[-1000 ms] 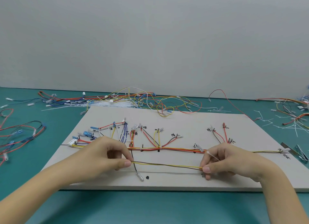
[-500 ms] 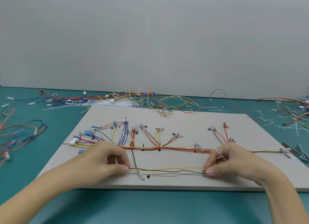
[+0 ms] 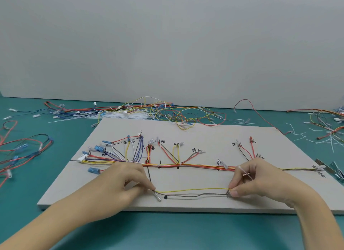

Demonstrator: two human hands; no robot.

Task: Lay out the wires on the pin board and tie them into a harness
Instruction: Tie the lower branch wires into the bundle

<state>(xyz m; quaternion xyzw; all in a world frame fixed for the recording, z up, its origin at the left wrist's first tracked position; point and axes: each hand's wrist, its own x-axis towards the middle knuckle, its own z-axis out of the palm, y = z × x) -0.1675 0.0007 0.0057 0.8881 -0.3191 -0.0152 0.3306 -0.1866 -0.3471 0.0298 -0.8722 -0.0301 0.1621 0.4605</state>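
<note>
- Head view: the pale, flat, matte pin board [image 3: 214, 138] is lying on the teal table [image 3: 65, 138], its near edge running just beyond the forearms and a bare strip of board sitting between that edge and the hands.
- The left hand [image 3: 119, 186] is resting on the board's near left part, thumb and forefinger pinching the left end of a thin yellow wire [image 3: 191, 189] and a grey-brown wire [image 3: 193, 195].
- The right hand [image 3: 260, 180] is pinching the same pair's right end; a thin white cable tie [image 3: 245, 173] is sticking out between its curled fingers.
- The two wires are spanning the open board between the hands, the yellow one bowing slightly up, the grey one sagging beside a black dot [image 3: 165, 197].
- Just beyond the hands, the main bundle [image 3: 197, 165] of red, orange and yellow wires is running straight across the board, branches fanning toward the far edge.
- Loose tangled wires [image 3: 167, 113] are lying past the board's far edge, more on the left [image 3: 24, 149], and cut white ties [image 3: 297, 134] are scattered at the right.
</note>
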